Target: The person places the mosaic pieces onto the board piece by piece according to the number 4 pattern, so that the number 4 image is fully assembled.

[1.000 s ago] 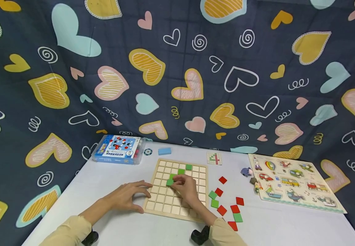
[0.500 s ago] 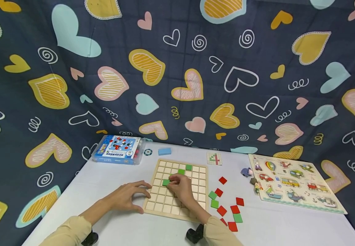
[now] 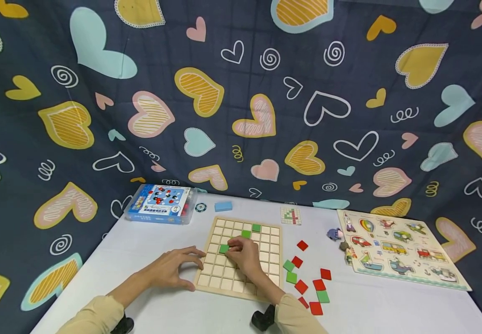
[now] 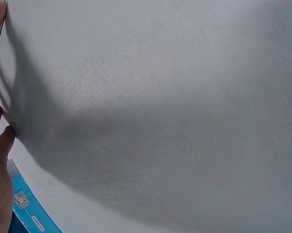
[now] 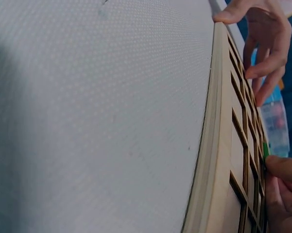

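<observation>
I'm seating a green tile into a cell on the left side of the grid board. My right hand is pinching it at the fingertips; my left hand is bracing the board's left edge, fingers loosely bent, gripping nothing. Next, probably: pressing it flush, then releasing.

Left of the left hand the white table lies bare, open for passing. Beyond both hands a blue box and a small blue block stand in the way. Right of the right hand, loose red and green tiles crowd the table; farther right, seemingly well apart, lies a picture puzzle board.
</observation>
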Demonstrator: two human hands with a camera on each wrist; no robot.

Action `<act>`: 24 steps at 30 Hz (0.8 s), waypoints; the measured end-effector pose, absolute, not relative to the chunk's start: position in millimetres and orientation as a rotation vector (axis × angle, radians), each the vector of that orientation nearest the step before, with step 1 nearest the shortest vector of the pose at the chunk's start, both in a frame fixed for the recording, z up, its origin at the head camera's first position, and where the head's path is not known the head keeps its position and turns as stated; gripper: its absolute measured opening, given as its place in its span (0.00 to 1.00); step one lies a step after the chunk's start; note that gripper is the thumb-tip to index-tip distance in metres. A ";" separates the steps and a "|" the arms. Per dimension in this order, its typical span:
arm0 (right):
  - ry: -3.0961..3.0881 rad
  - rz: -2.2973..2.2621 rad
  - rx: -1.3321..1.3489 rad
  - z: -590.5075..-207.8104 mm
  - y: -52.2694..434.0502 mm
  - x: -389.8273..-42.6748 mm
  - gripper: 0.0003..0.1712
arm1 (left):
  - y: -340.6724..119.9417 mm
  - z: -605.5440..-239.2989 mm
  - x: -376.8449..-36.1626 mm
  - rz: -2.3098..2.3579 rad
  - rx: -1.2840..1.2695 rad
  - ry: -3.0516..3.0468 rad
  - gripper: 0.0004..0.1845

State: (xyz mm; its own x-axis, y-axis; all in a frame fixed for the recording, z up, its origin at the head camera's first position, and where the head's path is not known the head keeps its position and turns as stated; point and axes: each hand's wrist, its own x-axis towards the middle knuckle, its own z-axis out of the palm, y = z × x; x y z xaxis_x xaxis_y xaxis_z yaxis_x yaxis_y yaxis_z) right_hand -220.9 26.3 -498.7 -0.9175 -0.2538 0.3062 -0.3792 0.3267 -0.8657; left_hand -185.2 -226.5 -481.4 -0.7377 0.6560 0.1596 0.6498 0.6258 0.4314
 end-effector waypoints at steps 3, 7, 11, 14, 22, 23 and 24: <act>-2.462 1.662 0.590 -499.0 26.3 -221.3 0.12 | -226.3 -481.4 -185.3 0.748 1.125 2.817 0.24; -2.454 1.687 0.581 -499.2 26.0 -220.9 0.12 | -225.9 -481.6 -185.4 0.757 1.113 2.812 0.24; -2.439 1.715 0.575 -499.1 24.7 -220.1 0.13 | -225.4 -482.0 -184.9 0.766 1.107 2.811 0.24; -2.433 1.737 0.576 -498.3 25.1 -219.8 0.13 | -224.8 -482.9 -184.7 0.767 1.101 2.813 0.24; -2.534 1.879 0.641 -482.1 59.5 -222.9 0.14 | -223.8 -483.6 -184.0 0.799 1.064 2.790 0.24; -2.550 1.910 0.647 -479.0 67.8 -223.6 0.14 | -223.9 -483.2 -183.8 0.809 1.057 2.788 0.24; -2.564 1.941 0.643 -476.1 76.7 -224.4 0.14 | -224.0 -482.7 -183.8 0.820 1.052 2.786 0.24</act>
